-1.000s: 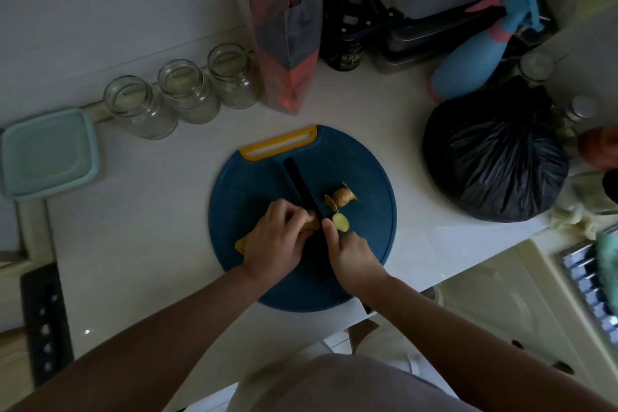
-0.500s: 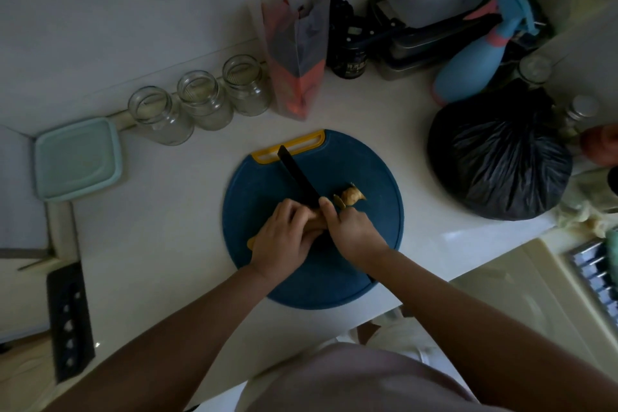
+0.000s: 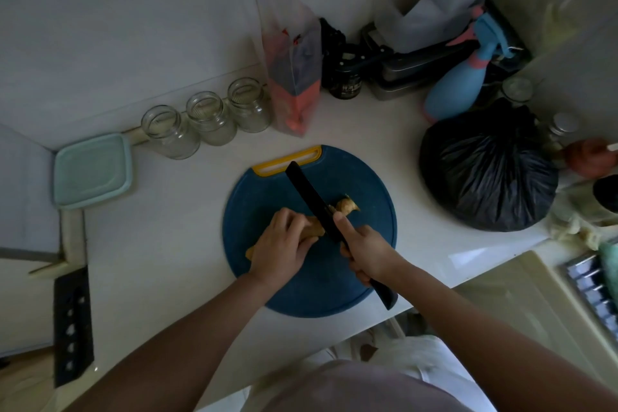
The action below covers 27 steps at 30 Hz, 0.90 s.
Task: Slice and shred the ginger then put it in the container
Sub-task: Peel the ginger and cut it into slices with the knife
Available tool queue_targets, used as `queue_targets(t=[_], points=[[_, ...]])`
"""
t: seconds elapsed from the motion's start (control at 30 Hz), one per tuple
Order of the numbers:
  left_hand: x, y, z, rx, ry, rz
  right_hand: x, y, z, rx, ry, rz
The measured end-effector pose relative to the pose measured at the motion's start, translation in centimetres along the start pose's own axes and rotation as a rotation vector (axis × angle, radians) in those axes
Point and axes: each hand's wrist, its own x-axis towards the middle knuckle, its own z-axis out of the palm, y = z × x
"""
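Note:
A round blue cutting board (image 3: 267, 197) with a yellow handle lies on the white counter. On it, my left hand (image 3: 279, 244) holds down a piece of ginger (image 3: 314, 229) with curled fingers; most of the ginger is hidden under the hand. My right hand (image 3: 363, 249) grips the handle of a black knife (image 3: 307, 192), index finger along the blade's back. The blade lies across the ginger's right end. Cut ginger pieces (image 3: 347, 205) sit just right of the blade. A pale green lidded container (image 3: 92, 170) stands at the far left.
Three empty glass jars (image 3: 207, 117) line the wall behind the board. An orange pouch (image 3: 296, 87), a blue spray bottle (image 3: 465, 87) and a full black bag (image 3: 488, 174) crowd the back and right. A black knife block (image 3: 72, 324) sits at the left front edge.
The knife has slid forward across the ginger, blade tip now nearer the yellow handle, with my right hand following. My left hand stays on the ginger. The camera has shifted slightly.

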Motion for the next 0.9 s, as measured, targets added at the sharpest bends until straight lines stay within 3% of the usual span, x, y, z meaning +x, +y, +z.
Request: queue_targets(t=[0.23, 0.9], points=[[0.26, 0.12, -0.38, 0.001, -0.026, 0.020, -0.77, 0.46, 0.00, 0.090, -0.013, 0.000], [0.50, 0.11, -0.62, 0.035, -0.024, 0.106, -0.12, 0.02, -0.61, 0.051, -0.133, 0.152]])
